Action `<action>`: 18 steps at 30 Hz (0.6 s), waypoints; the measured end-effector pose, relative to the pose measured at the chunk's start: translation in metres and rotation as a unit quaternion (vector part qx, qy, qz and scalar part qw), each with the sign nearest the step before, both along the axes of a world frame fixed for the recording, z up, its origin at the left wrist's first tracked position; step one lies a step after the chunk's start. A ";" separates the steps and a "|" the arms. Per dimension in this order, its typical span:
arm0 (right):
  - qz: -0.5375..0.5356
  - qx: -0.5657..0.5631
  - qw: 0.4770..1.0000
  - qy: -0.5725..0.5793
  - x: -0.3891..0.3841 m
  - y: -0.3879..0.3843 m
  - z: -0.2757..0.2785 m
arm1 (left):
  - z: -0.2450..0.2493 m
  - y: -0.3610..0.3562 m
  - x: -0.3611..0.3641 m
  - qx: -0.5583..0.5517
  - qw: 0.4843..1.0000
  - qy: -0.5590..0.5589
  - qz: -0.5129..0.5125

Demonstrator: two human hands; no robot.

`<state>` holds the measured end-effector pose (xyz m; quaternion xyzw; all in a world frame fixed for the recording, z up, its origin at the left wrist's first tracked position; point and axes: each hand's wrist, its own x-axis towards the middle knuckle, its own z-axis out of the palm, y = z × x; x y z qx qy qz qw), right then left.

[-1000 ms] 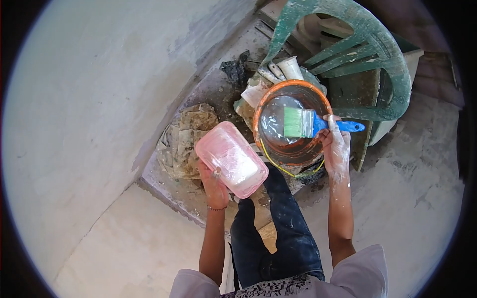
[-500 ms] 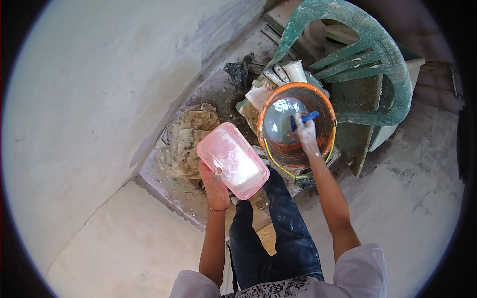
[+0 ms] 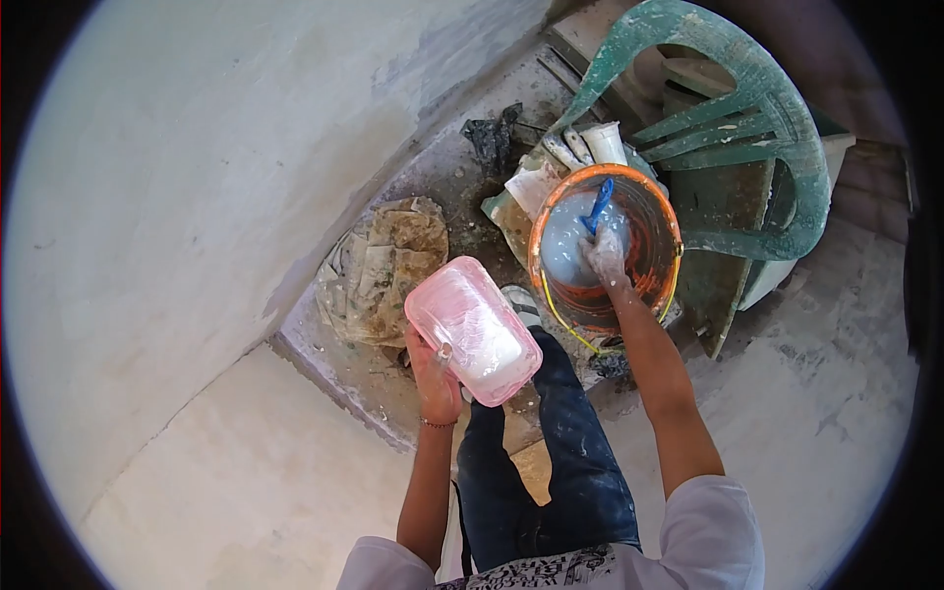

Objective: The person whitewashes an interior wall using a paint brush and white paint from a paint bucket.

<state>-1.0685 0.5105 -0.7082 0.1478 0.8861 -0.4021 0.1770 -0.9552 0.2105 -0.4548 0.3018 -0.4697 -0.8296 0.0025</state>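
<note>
My left hand point(image 3: 433, 379) grips the near-left edge of a pink plastic tub point(image 3: 430, 297), thumb over the rim. A smooth white paste or paint point(image 3: 492, 351) lies in the tub, thickest at its near end. To the right, my right hand point(image 3: 607, 258), smeared with white, reaches inside an orange-rimmed bucket point(image 3: 672, 211). Its fingers are closed on a blue-handled tool point(image 3: 598, 204), whose handle points up and away; its working end cannot be made out. Milky, whitish liquid point(image 3: 565, 251) fills the bucket's lower part. A yellow handle point(image 3: 565, 323) hangs down its near side.
A paint-splashed green plastic chair point(image 3: 801, 128) stands behind the bucket at right. Crumpled, stained sacking point(image 3: 388, 265) lies on the floor at left, with black plastic point(image 3: 492, 138) farther back. A white cup point(image 3: 604, 144) sits behind the bucket. A pale wall point(image 3: 216, 177) rises at left.
The blue-handled tool has turned from pointing right to pointing up and away. My right hand stays in the bucket. The whole view has shifted slightly.
</note>
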 end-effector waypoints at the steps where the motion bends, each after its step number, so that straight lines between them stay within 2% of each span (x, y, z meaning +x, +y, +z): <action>1: 0.007 0.031 0.999 -0.012 0.000 -0.004 0.015 | 0.000 0.000 0.002 0.001 1.000 -0.004 0.001; 3: 0.015 0.065 0.998 -0.024 0.002 -0.005 0.016 | -0.002 -0.002 0.004 0.005 1.000 -0.001 0.003; 6: -0.023 0.018 0.999 -0.041 -0.005 -0.010 0.017 | -0.005 -0.004 0.007 0.007 1.000 0.004 0.006; 8: -0.001 0.029 0.989 -0.142 -0.011 -0.008 0.028 | -0.004 -0.005 0.008 0.005 1.000 0.005 0.006; 9: 0.000 0.029 0.990 -0.141 -0.011 -0.007 0.025 | -0.004 -0.005 0.008 0.005 1.000 0.006 0.007; 11: -0.023 -0.058 0.992 -0.112 -0.009 -0.007 0.020 | -0.003 -0.005 0.010 0.006 1.000 0.006 0.008; 12: -0.023 -0.057 0.992 -0.112 -0.007 -0.007 0.014 | -0.002 -0.005 0.011 0.008 1.000 0.007 0.009; 14: 0.062 0.027 0.994 -0.091 -0.009 -0.012 0.009 | -0.002 -0.004 0.012 0.011 1.000 0.009 0.010; 15: 0.087 0.014 0.995 -0.044 -0.007 -0.013 0.012 | -0.001 -0.004 0.012 0.013 1.000 0.000 0.012; 16: 0.087 0.014 0.995 -0.043 -0.007 -0.014 0.014 | -0.001 -0.004 0.012 0.013 1.000 -0.008 0.014; 18: -0.029 -0.107 0.978 -0.178 -0.010 -0.025 0.037 | -0.003 -0.004 0.015 0.008 1.000 -0.008 0.012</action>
